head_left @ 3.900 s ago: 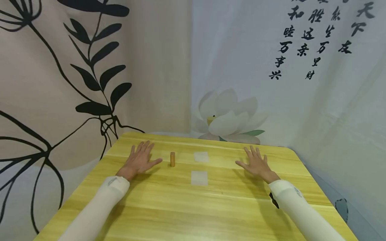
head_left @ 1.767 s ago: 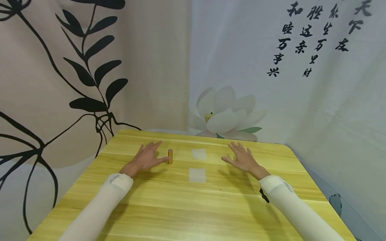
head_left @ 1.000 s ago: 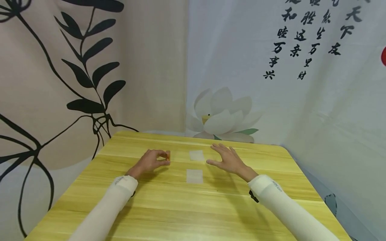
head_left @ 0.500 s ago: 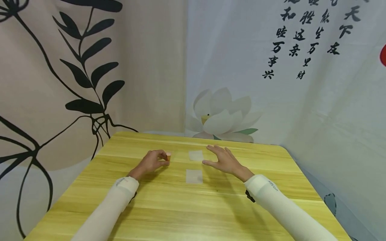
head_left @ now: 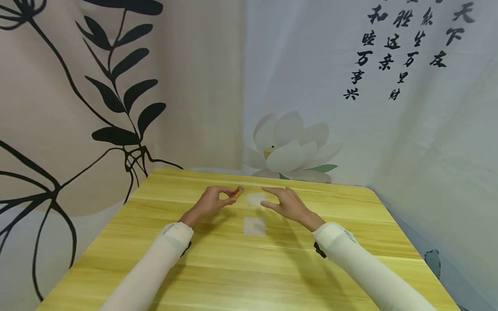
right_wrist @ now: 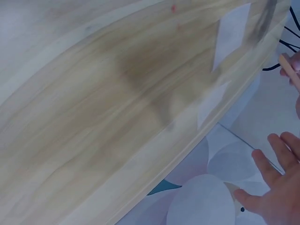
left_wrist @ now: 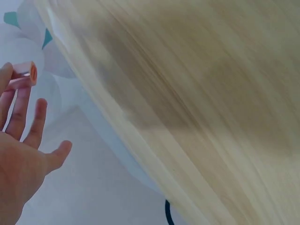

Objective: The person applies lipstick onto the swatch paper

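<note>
My left hand pinches a small orange-brown cylinder between thumb and fingers, tilted and lifted above the table. In the left wrist view the cylinder looks shiny, with a ring-like mark on its end; its exact kind is unclear. My right hand hovers to the right, fingers extended and thumb apart, holding nothing. It is close to the cylinder but does not touch it. Between and below the hands lie two pale squares, a far one and a near one, flat on the wood.
The wooden table has its far edge just beyond the hands. Behind it hangs a pale cloth printed with plants, a lotus and dark characters.
My left hand has reached the upright cylinder, gripped it, raised it and carried it right, tilting it. My right hand has moved left towards the far square.
</note>
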Demonstrator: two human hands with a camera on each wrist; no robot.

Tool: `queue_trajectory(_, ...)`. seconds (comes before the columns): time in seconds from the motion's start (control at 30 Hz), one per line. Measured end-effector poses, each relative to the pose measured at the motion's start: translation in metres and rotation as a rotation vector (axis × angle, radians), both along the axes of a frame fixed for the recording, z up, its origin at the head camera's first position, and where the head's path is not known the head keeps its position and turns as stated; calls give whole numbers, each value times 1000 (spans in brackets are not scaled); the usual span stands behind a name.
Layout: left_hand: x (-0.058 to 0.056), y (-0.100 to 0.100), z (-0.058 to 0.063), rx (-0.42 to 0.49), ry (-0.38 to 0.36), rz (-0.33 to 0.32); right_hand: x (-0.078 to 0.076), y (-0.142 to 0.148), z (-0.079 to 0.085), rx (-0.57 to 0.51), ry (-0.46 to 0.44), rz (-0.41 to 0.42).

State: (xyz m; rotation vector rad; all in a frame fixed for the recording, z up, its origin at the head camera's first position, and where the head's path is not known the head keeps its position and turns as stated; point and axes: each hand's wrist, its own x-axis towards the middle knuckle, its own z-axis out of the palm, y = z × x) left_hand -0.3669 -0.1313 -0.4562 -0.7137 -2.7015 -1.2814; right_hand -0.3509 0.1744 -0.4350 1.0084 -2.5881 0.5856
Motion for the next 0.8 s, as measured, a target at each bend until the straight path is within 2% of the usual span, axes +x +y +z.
queue_trajectory(0.23, -2, 11, 1, 14, 38, -55, -5, -13, 7, -48, -7, 45)
queue_trajectory(0.53, 0, 20, 6, 5, 101, -96, -10, -26, 11, -101, -12, 44)
queue_trajectory(0.8, 2, 26, 14, -14, 130, -123, -11, -35, 13, -117, -24, 9)
